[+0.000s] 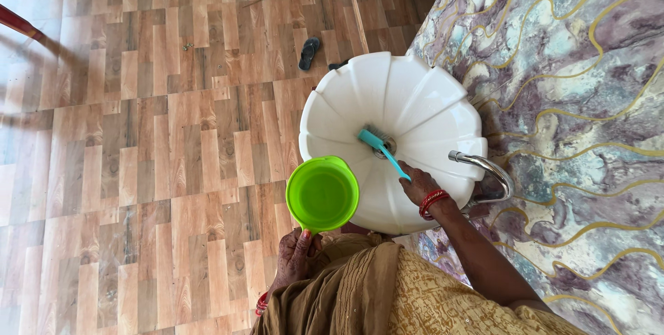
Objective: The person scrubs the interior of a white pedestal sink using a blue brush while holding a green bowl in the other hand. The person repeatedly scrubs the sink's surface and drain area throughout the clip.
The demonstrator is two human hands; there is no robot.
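While over sink [415, 93], right hand [417, 184] brush-clenched [382, 148].

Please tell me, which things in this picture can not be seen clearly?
- Head view: drain of the white basin, covered by the teal brush.
- Right hand: fingers curl around the brush handle, grip unclear.
- Green mug: contents cannot be told; left hand covers its handle.
- Tap: base hidden behind the basin rim.

The drain of the white basin [394, 110] is hidden under the head of the teal brush [382, 147]. The person's left hand [296, 255] covers the green mug's [322, 193] handle. The tap's [484, 169] base sits behind the right wrist. A red stick [21, 24] is cut off at the left edge, and small specks on the floor [138, 134] are too tiny to identify.
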